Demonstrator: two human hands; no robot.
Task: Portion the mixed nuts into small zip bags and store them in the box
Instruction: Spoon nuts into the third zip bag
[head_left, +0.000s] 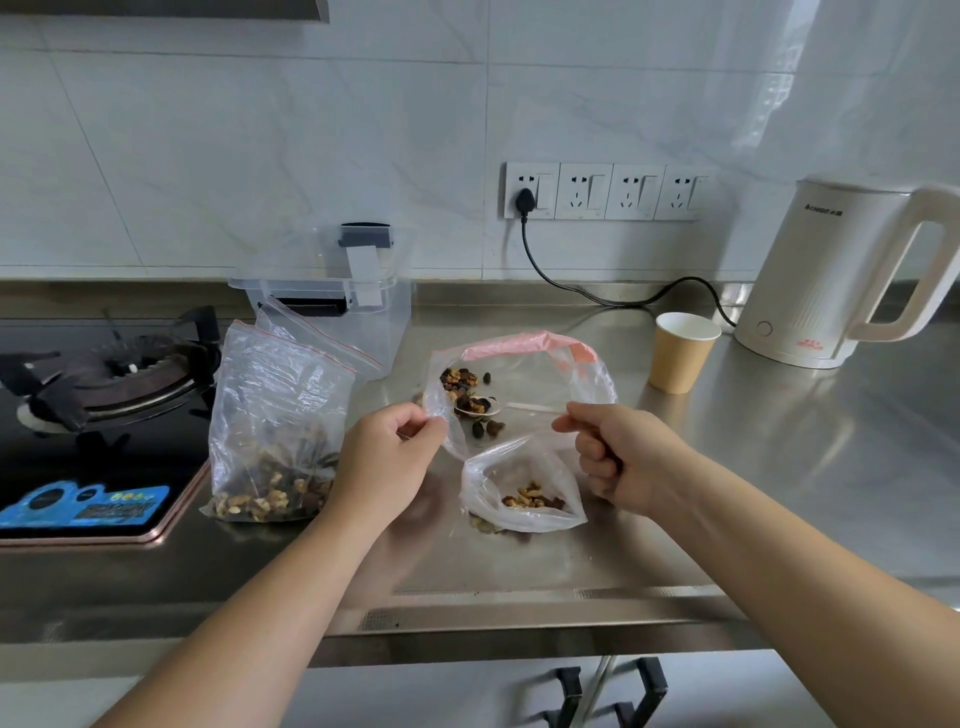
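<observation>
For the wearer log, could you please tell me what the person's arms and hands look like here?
Both forearms are bare to the frame's edge, with no sleeves in view. The left hand and right hand wear no gloves, and no rings, watch or bracelets are visible.

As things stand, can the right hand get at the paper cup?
Probably yes, once it lets go. The right hand pinches the rim of the small zip bag, so it is busy. The paper cup stands upright on the counter beyond it to the right, with bare steel between them.

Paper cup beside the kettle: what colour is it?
Tan-brown outside, white inside; paper cup, seen in the head view.
</observation>
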